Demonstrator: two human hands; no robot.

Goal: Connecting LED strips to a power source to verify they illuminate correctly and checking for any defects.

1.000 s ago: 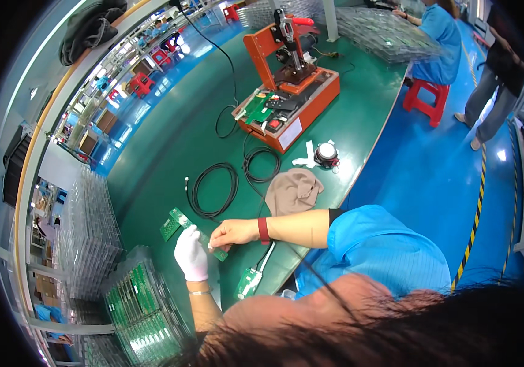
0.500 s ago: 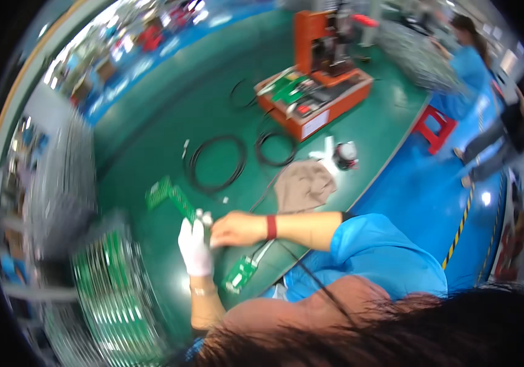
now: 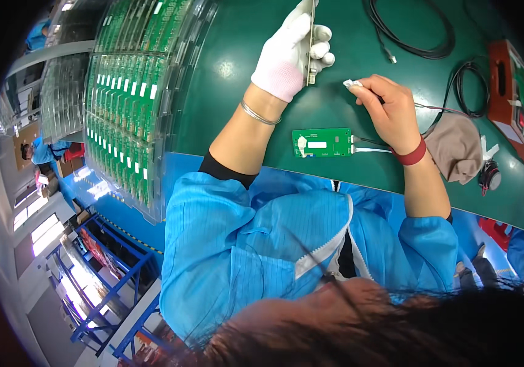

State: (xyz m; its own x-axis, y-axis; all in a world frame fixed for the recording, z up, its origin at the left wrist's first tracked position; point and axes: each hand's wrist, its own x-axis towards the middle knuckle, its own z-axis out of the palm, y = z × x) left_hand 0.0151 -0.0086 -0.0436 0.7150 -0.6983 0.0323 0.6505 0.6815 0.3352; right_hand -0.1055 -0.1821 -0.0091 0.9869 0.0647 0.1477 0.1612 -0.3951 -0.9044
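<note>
My left hand [image 3: 281,60], in a white glove, grips a circuit board [image 3: 311,56] that I see edge-on and upright, its lower end by the palm. My bare right hand [image 3: 392,113] pinches a small white connector plug [image 3: 350,83] between thumb and fingertips. A gap separates the plug from the board. Below and between the hands, a green circuit board [image 3: 326,148] lies flat on the table, with a black and a white lead running from its right end toward my right wrist. Dark and reddish wires [image 3: 439,109] pass behind that wrist.
Clear trays of green boards [image 3: 121,110] stack along the left. A coiled black cable [image 3: 424,54] lies at the far right, with another coil [image 3: 481,92] beside an orange fixture [image 3: 510,104]. A brown cloth [image 3: 456,150] and a round black part [image 3: 490,176] sit near the right edge.
My view has swung toward the left and nearer to me. The hands, close together before, are now apart; the held board, seen broad earlier, now stands edge-on.
</note>
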